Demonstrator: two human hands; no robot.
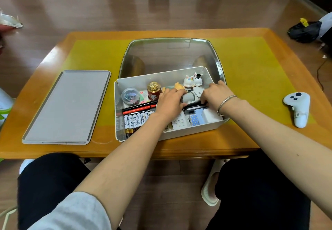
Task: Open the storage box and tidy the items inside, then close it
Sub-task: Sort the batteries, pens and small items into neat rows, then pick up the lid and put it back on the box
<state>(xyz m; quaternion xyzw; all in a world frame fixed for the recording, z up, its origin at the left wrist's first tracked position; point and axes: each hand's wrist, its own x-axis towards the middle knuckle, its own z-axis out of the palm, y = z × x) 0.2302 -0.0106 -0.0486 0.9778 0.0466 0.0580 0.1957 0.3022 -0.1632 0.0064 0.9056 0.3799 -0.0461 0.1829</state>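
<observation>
Nearest you: one storage box [188, 131], white, lid off, sitting on the near half of the table [251, 139]. Along its near-left corner, a row of batteries [133, 121], white ones side by side plus at least two black-and-gold ones at the wall; exact count unclear since your left forearm covers the row's right end. Behind them, two red-and-black pens [138, 108] lying parallel. Near-right corner: one blue dotted card box [194, 120] and one white block [209, 115]. Your left hand [170, 103] is curled over the middle of the box, fingers bent around a grey figure [191, 95]. Your right hand [216, 95], one bracelet on the wrist, has its fingers curled down at the same figure and a black bar-shaped item [195, 106]; whether it grips either cannot be told. Farther back in the box: one round clip tub [130, 95], one red bottle with gold cap [154, 91], one orange figure [179, 86], two white bunny-head figures [193, 81]. Left of the box, one grey lid [68, 106] flat on the table. Right, one white controller [298, 108]. Behind the box, one clear domed cover [170, 55].
</observation>
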